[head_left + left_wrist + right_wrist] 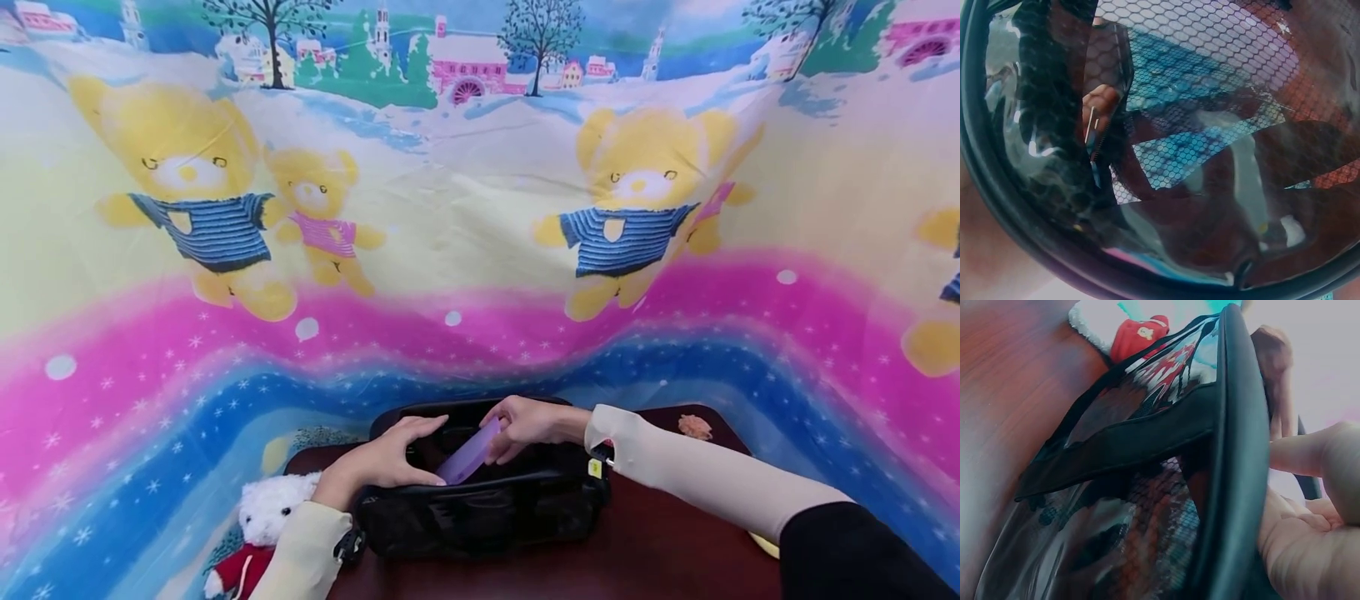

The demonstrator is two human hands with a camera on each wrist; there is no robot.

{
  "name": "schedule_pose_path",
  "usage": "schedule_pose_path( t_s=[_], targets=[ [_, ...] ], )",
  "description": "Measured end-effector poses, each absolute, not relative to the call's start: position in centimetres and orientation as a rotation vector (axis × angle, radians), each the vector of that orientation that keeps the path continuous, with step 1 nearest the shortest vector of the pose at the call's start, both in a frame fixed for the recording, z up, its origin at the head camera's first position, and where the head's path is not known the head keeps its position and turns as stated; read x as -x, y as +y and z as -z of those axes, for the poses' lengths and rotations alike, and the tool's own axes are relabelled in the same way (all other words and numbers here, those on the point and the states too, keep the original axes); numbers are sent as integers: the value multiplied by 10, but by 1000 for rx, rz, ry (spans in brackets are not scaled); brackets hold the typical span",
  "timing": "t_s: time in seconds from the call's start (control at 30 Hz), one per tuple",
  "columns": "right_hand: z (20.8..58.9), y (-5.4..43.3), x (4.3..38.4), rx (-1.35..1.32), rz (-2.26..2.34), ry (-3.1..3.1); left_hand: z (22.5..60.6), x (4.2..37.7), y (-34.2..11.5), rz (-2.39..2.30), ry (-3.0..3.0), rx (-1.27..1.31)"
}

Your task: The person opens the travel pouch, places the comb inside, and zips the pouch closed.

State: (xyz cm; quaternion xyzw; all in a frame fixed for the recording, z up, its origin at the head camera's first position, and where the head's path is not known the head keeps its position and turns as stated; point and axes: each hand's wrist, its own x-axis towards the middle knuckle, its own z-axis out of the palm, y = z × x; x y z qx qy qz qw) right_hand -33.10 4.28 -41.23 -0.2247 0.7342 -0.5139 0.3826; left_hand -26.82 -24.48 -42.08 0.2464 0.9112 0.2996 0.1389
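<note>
A black bag (480, 521) with see-through panels and mesh stands on the table with its top open. My right hand (528, 425) grips a flat purple rectangular piece (472, 454) by its upper end, tilted down into the bag's mouth. My left hand (390, 454) is spread at the left end of the opening, thumb along the front rim near the piece's lower end and fingers toward the back. The left wrist view looks through the bag's clear end panel (1197, 244); the right wrist view has the dark rim (1241, 456) beside my right hand (1310, 537).
A white plush toy (273, 504) in red clothing sits left of the bag, beside my left forearm. On the dark red table (660, 533), a peach-coloured crumpled thing (695, 427) lies at the back right. A bear-printed cloth (465, 208) hangs behind the table.
</note>
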Motion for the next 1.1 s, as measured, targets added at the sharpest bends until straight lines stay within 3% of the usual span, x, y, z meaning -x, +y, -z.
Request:
schedule_pose_path(
  t_s=[1.1],
  targets=[
    [464, 9, 343, 539, 1147, 1769, 420, 265, -245, -870, 2647, -754]
  ],
)
